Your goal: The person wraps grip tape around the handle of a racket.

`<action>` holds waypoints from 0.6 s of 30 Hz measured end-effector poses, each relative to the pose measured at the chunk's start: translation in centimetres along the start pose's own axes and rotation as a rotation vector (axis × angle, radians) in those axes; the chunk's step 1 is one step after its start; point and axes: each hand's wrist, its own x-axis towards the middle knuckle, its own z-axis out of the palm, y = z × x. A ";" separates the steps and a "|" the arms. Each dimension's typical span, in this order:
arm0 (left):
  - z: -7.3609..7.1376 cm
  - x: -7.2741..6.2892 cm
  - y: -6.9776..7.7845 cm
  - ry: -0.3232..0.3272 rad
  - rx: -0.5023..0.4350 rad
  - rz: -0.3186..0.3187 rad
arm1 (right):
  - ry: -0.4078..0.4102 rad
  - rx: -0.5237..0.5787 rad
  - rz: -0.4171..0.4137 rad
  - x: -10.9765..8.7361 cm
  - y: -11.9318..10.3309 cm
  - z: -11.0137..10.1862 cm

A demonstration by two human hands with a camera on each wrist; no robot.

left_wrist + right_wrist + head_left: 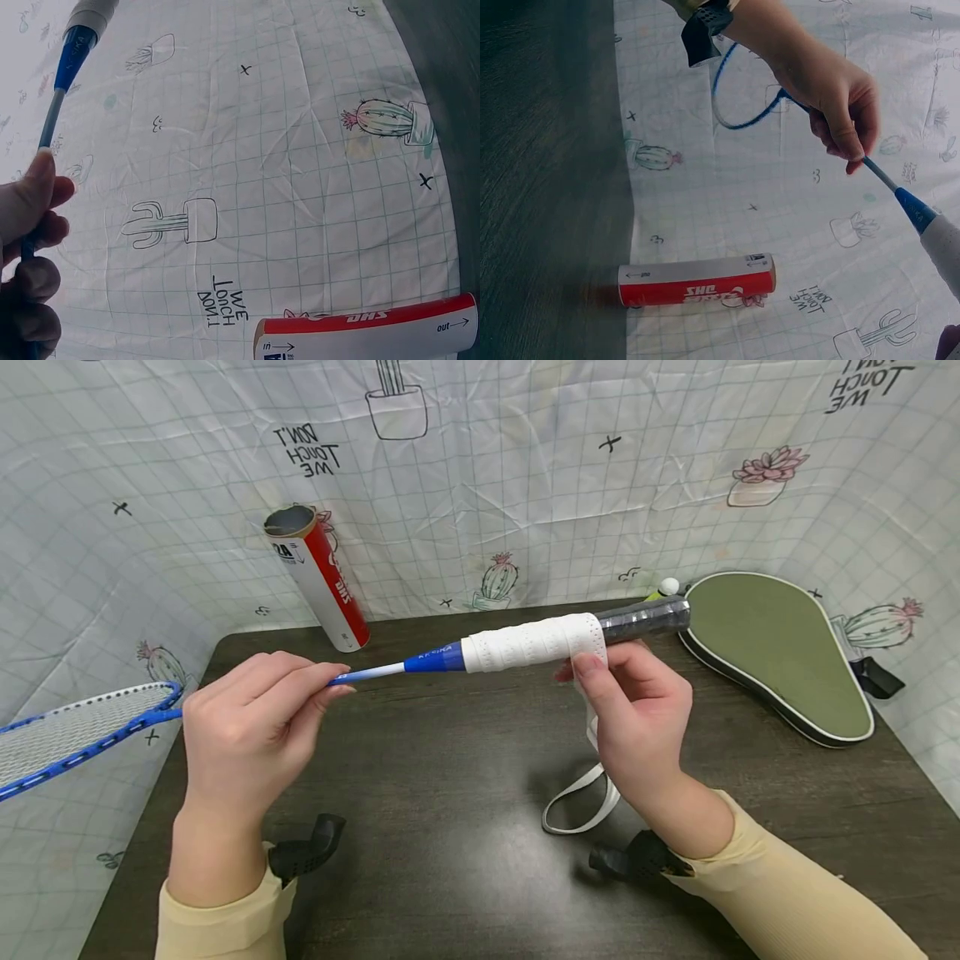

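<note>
A blue badminton racket [435, 658] is held level above the table, its strung head off to the left. My left hand [251, 727] grips the thin shaft, fingers curled round it. White grip tape [525, 643] covers the handle from the blue cone to past its middle. Beyond that, the bare black handle end [648, 618] shows. My right hand [637, 718] pinches the tape between thumb and fingers just under the handle. Loose tape [581, 831] hangs from that hand and loops down toward the table. In the left wrist view, the shaft [51, 120] runs up out of the left fingers.
A red and white shuttlecock tube [322, 581] stands at the back left. An olive racket case [776, 652] with white piping lies at the right. A small white ball-like tip [668, 586] shows behind the handle end. Patterned cloth [480, 485] encloses the dark table [450, 827].
</note>
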 end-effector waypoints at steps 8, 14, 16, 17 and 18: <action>0.0 0.1 0.0 -0.032 -0.037 0.032 | 0.023 -0.012 -0.021 -0.1 -0.1 0.0; -0.1 0.0 0.0 -0.011 -0.025 0.027 | 0.013 -0.038 -0.005 -0.1 -0.1 0.0; -0.2 0.0 0.0 -0.001 -0.019 0.024 | 0.001 -0.028 -0.001 -0.1 -0.2 0.0; -0.1 0.0 0.0 0.008 -0.017 0.022 | -0.006 -0.022 -0.003 -0.1 -0.2 0.0; 0.0 0.0 0.0 0.021 -0.013 0.020 | -0.013 -0.014 -0.006 -0.1 -0.2 0.0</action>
